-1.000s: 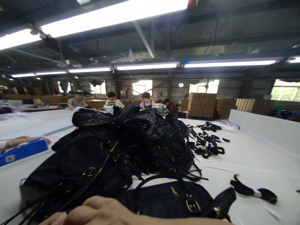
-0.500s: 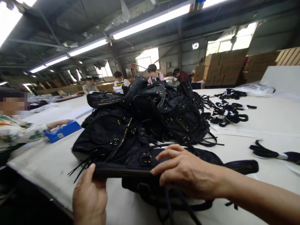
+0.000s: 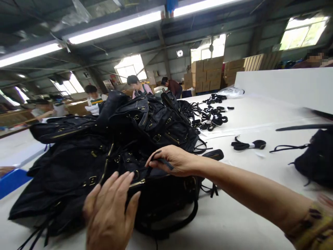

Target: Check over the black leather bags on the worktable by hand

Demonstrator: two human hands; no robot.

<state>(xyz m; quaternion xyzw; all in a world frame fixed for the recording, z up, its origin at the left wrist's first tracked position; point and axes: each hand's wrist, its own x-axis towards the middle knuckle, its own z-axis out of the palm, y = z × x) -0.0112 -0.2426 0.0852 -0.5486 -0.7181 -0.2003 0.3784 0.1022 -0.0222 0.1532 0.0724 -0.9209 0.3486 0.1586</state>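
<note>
White table, right hand pinching strap, left hand spread flat on bag.

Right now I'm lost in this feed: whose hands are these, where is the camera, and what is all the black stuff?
No machine here: a person works with bare hands, and the one camera sits on their head, looking forward and down. The left hand lies flat on the nearest black bag. The right hand pinches a thin black strap just above that bag. Behind it is a pile of bags with brass buckles, on a white table. Farther back lie loose straps; another bag sits at the right edge. Other people work at the far end, near stacked boxes.
</note>
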